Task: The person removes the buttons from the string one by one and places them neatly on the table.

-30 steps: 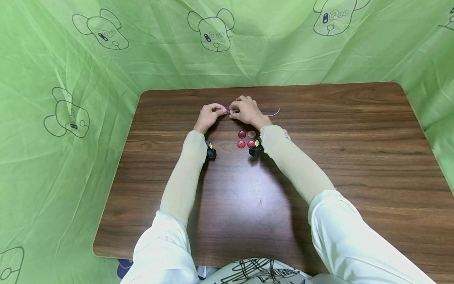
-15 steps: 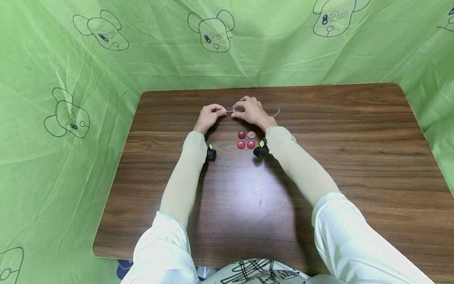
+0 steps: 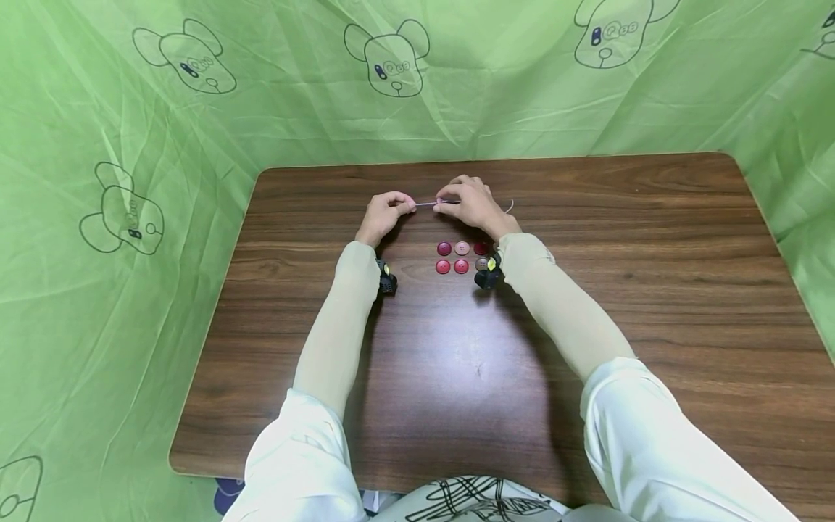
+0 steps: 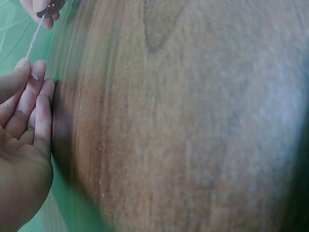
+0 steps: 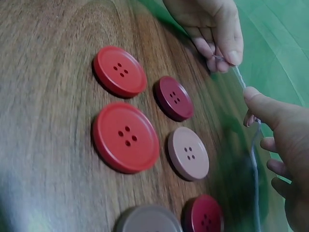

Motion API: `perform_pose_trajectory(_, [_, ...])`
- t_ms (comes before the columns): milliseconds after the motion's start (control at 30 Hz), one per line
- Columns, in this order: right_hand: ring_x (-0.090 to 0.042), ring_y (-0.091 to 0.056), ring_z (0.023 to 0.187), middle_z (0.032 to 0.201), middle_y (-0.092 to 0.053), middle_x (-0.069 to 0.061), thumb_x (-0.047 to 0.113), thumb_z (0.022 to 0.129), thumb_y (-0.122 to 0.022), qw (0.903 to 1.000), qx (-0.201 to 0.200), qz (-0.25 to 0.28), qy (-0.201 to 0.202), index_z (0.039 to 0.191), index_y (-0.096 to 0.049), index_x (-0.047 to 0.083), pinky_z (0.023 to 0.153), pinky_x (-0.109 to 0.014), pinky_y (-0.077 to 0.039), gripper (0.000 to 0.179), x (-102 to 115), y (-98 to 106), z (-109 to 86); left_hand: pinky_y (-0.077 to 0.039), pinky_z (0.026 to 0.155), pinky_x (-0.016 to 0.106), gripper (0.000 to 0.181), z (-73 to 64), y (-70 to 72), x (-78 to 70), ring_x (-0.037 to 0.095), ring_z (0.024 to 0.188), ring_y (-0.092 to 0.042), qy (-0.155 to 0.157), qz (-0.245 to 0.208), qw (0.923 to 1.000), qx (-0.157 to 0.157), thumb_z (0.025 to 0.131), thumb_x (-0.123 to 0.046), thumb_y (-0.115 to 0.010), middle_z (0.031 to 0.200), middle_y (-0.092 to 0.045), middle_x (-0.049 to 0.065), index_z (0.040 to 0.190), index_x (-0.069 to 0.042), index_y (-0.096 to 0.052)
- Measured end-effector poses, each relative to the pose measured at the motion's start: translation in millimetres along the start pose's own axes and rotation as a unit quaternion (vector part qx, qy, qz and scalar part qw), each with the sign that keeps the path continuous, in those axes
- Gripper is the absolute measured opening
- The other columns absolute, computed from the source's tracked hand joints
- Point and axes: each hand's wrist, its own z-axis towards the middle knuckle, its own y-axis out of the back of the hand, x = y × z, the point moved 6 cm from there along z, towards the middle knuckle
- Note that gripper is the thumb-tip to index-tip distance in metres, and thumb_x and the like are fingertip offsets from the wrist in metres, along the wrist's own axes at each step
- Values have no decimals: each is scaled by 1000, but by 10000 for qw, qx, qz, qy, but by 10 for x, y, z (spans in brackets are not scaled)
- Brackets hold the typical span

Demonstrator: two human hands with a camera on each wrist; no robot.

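A thin pale lilac cord [image 3: 426, 204] is stretched between both hands at the back of the table. My left hand [image 3: 381, 216] pinches its left end between thumb and fingertips, a short tip poking out in the left wrist view. My right hand [image 3: 476, 206] pinches a dark brown button [image 4: 51, 8] on the cord, mostly hidden by the fingers; beyond this hand the cord's tail runs on. Nearer me lie two rows of buttons: red ones [image 5: 126, 137], a maroon one [image 5: 174, 98], a pink one [image 5: 189, 153], a dark red one [image 5: 204, 216] and a grey-brown one [image 5: 149, 221].
The brown wood-grain table [image 3: 293, 326] has rounded corners. Green cloth [image 3: 496, 87] with printed mouse heads hangs behind it and at the sides. A small black wrist camera [image 3: 488, 278] hangs from the right forearm close over the buttons.
My right hand has moved right along the cord, so a longer stretch shows between the hands. My left hand stays put. More buttons show from under the right wrist.
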Motion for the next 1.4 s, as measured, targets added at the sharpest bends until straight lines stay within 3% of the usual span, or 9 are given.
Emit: perform_pose_trajectory(1400, [-36,-39,125,135,-51,-14,41,88,-67,9993,-255,46,-271,115,-67,18,103,-54,-26,35,-437,250,-219,-38,93,26,14,-2,-3,7,9,96,-56,-61,18,10000,-75,88,-27,-69,98,-70,0,90,-13,-71])
